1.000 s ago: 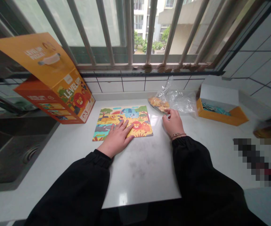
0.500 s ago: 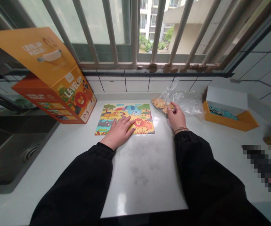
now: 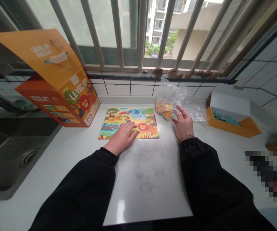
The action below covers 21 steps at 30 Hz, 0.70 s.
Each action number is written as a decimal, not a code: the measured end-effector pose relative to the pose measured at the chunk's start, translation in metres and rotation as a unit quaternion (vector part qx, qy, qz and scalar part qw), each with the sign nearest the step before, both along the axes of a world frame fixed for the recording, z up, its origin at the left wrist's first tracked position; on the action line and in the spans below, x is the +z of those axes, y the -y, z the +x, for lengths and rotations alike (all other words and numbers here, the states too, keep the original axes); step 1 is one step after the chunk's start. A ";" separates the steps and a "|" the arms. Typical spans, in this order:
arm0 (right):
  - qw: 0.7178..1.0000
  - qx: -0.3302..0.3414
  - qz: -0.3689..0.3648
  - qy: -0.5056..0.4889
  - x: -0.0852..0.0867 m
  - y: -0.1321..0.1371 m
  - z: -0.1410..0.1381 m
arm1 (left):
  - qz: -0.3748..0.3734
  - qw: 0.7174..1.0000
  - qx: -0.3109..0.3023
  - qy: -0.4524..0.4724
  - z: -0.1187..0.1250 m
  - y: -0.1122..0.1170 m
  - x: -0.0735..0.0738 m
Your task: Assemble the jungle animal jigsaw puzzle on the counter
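A flat, thin animal picture board (image 3: 148,118) lies at the middle of the frame, its smooth face printed with a blue elephant, lions, a hippo and trees in bright, rounded shapes. The left hand (image 3: 122,136) rests palm down on its lower middle, grasping nothing, thumb set apart from the fingers — and so hides part of the print.

Right of centre, a clear plastic bag (image 3: 194,110) spreads in shiny, crinkled folds, with small orange and yellow pieces (image 3: 164,109) bunched at its left end, just beside the board's upper right corner. The right hand (image 3: 184,125) is at the bag with fingers bent and thumb apart; whether they pinch the film or merely touch it, I cannot tell.

The countertop (image 3: 148,199) is pale, glossy and grey-mottled. At the upper left stands a tall orange carton (image 3: 80,99) of printed card, its flap raised, a pale strap handle across it, partly covering the window bars (image 3: 120,38), which are round and metallic. At the right, a low card box (image 3: 234,126) sits open with blue-green pieces (image 3: 226,118) inside; the loose film lies between it and the orange pieces. A dark sink (image 3: 8,160) fills the left edge, and a dark, pixelated object (image 3: 265,173) lies at the lower right — too blurred to identify.
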State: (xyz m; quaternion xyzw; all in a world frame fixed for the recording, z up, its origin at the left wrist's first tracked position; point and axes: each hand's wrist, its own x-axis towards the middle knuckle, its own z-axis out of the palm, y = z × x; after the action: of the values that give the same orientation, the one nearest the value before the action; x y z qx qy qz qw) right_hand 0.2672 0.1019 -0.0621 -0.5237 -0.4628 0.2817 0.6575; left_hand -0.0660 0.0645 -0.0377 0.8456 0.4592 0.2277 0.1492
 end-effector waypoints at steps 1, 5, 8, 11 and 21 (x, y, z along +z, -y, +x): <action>0.999 0.007 -0.002 -0.039 0.003 0.002 -0.003 | 0.003 1.000 -0.001 0.023 0.000 0.000 0.001; 0.993 0.037 0.021 -0.113 0.020 0.014 -0.022 | 0.000 0.995 0.009 0.103 0.001 0.003 0.010; 0.986 0.075 0.042 -0.142 0.034 0.026 -0.039 | -0.049 0.986 0.004 0.161 0.006 0.008 0.015; 0.978 0.118 0.061 -0.159 0.048 0.041 -0.056 | -0.170 0.949 0.023 0.263 0.016 0.016 0.015; 0.910 0.329 0.005 -0.252 0.070 0.089 -0.107 | -0.503 0.539 0.018 0.675 0.028 0.026 0.032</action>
State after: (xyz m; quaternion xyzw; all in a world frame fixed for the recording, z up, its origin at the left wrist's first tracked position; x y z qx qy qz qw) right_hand 0.1604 0.0132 0.0081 -0.2497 -0.4290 0.6022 0.6253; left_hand -0.0381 0.0382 -0.0060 0.2189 0.2764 0.4653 0.8119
